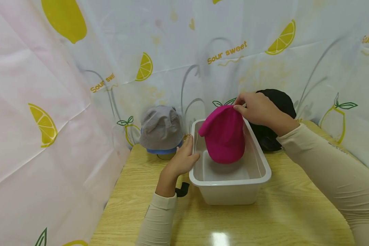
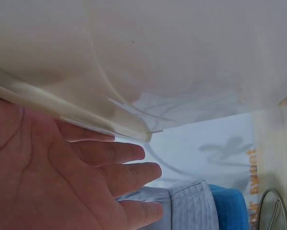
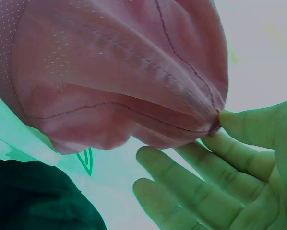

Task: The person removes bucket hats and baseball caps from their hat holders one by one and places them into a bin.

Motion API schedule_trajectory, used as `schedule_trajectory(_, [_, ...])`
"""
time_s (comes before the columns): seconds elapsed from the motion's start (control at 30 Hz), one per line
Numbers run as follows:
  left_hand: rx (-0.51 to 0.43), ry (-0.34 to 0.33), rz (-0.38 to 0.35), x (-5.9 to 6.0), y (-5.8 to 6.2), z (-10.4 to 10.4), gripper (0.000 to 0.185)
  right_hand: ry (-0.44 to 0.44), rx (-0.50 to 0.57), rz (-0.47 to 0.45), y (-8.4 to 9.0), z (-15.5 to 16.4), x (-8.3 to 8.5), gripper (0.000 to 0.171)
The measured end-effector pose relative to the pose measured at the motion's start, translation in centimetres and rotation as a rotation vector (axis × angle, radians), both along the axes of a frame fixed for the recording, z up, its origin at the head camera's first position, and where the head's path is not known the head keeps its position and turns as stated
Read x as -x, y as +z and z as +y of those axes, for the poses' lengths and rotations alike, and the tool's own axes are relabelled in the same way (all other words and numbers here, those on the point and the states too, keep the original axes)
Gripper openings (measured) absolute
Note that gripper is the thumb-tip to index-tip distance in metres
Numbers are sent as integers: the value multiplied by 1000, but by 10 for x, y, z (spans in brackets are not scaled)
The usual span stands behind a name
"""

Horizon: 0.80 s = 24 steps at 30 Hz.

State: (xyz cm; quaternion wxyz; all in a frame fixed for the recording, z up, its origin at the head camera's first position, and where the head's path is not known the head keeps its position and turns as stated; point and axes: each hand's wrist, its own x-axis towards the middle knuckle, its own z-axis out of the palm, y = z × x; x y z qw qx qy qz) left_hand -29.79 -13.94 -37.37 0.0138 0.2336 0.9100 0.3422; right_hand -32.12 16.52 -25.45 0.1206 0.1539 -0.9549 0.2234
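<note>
My right hand pinches the crown of a magenta cap between thumb and fingertips. The cap hangs with its brim downward, over the inside of a white plastic bin. In the right wrist view the pinched top of the cap bunches between thumb and forefinger. At the bin's left rim is my left hand, its fingers straight and its palm against the side. The left wrist view shows that hand under the rim, with the bin's outer wall above it.
Left of the bin, a grey bucket hat sits over a blue hat on a wire stand. Behind my right hand stands a black cap. All rest on a wooden table before a lemon-print curtain.
</note>
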Motion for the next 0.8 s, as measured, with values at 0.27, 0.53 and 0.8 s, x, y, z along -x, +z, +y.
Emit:
schedule_trajectory(0.27, [-4, -5, 5, 1, 0, 0, 86, 10, -73, -67, -8, -1, 6, 25])
schedule_trajectory(0.53, [-24, -21, 40, 2, -1, 0, 86, 45, -112, -127, -15, -4, 15, 21])
schedule_trajectory(0.8, [-30, -14, 16, 1, -1, 0, 87, 46, -142, -176, -23, -7, 23, 20])
